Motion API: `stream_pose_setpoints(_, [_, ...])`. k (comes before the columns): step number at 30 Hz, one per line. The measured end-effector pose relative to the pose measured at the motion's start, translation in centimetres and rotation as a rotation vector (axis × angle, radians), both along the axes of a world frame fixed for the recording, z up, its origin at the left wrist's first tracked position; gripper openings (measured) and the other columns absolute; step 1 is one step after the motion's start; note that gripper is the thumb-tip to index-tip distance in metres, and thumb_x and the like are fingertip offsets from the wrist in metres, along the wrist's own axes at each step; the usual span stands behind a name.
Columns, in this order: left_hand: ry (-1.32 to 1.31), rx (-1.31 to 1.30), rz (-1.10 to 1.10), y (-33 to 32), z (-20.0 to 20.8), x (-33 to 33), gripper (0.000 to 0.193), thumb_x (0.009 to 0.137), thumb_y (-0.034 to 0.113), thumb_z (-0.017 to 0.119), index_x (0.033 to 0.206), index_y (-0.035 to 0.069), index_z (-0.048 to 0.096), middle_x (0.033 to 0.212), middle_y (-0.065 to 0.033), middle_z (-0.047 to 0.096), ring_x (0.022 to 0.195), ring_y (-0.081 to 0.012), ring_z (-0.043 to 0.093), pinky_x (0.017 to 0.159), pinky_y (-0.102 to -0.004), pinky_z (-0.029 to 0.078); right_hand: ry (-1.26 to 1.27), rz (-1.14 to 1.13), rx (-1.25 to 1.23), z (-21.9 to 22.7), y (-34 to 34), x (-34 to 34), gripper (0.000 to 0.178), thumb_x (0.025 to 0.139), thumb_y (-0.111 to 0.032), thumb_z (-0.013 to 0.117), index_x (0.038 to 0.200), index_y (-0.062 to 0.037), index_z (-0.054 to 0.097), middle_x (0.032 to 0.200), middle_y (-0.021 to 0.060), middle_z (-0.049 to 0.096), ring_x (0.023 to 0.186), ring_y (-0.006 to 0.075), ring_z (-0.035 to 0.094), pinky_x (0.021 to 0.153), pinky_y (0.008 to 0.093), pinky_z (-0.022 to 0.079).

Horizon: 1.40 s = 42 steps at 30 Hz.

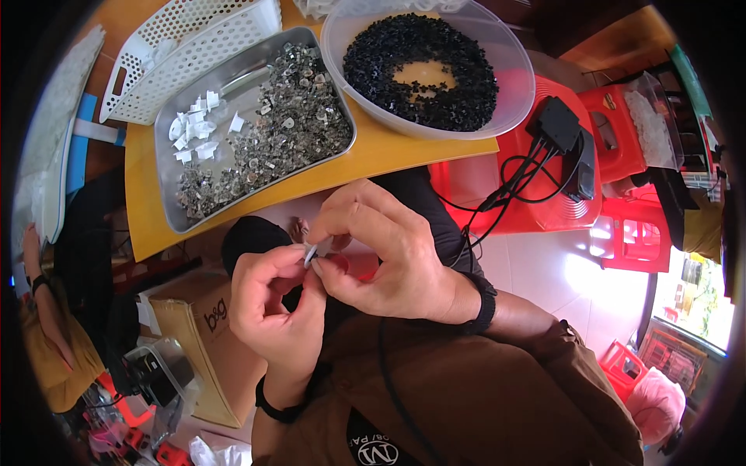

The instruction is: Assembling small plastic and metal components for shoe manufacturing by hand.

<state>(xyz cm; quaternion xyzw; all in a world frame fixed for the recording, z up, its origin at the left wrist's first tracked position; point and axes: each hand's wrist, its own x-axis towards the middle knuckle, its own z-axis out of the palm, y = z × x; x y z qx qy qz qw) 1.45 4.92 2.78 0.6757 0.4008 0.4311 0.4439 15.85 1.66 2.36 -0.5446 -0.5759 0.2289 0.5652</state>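
Observation:
In front of my chest both hands meet at a small pale piece (310, 255), too small to name. My left hand (273, 307) pinches it between thumb and fingertips. From the other side my right hand (388, 252) has thumb and forefinger closed on it, along with something greyish by the fingertips. Just beyond, a metal tray (233, 95) on the yellow table (377, 159) holds a heap of small metal parts (299, 116). Several white plastic pieces (194, 124) lie at its left side.
A clear plastic bowl (513, 89) of small black parts stands right of the tray; a white perforated basket (186, 46) leans behind it. Red stools (556, 206) carry a black device with cables (556, 124). A cardboard box (198, 334) sits at my left, and another person's arm (47, 311) shows far left.

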Motion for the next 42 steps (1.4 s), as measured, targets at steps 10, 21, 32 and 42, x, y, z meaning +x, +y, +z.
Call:
stream_pose_setpoints(10, [-0.011,0.106,-0.060,0.2,-0.2,0.2,0.027,0.069,-0.016,0.069,0.090,-0.001,0.063,0.088,-0.0087,0.060,0.074,-0.0122,0.060,0.061,-0.0213,0.050,-0.002,-0.053,0.068,-0.3,0.5,-0.3,0.025,0.060,0.002,0.066,0.081,-0.0053,0.055,0.080,0.0071,0.051,0.058,0.0184,0.056,0.048,0.0276,0.047])
stream_pose_setpoints(21, [-0.119,-0.099,-0.133,0.6,-0.8,-0.1,0.023,0.082,-0.011,0.062,0.102,-0.003,0.056,0.098,-0.0051,0.050,0.087,-0.0104,0.056,0.075,-0.0221,0.050,0.155,0.042,-0.088,-0.3,0.4,0.8,0.021,0.070,0.007,0.068,0.088,-0.0006,0.060,0.090,0.0078,0.056,0.072,0.0126,0.062,0.060,0.0230,0.054])
stream_pose_setpoints(32, [-0.315,-0.387,-0.138,0.5,-1.1,-0.6,0.020,0.083,-0.012,0.060,0.099,-0.003,0.052,0.098,-0.0049,0.049,0.092,-0.0106,0.053,0.082,-0.0239,0.048,0.412,0.130,-0.309,-0.1,-0.2,0.6,0.016,0.078,0.009,0.064,0.091,0.0012,0.058,0.093,0.0048,0.055,0.079,0.0094,0.063,0.065,0.0207,0.054])
stream_pose_setpoints(42, [-0.238,-0.198,-0.133,0.5,-0.4,-0.3,0.021,0.078,-0.015,0.062,0.093,-0.002,0.053,0.096,-0.0056,0.049,0.083,-0.0096,0.056,0.072,-0.0208,0.049,0.244,0.080,-0.203,0.2,-0.3,0.3,0.016,0.071,0.005,0.069,0.083,-0.0029,0.060,0.084,0.0036,0.056,0.072,0.0083,0.059,0.059,0.0204,0.049])
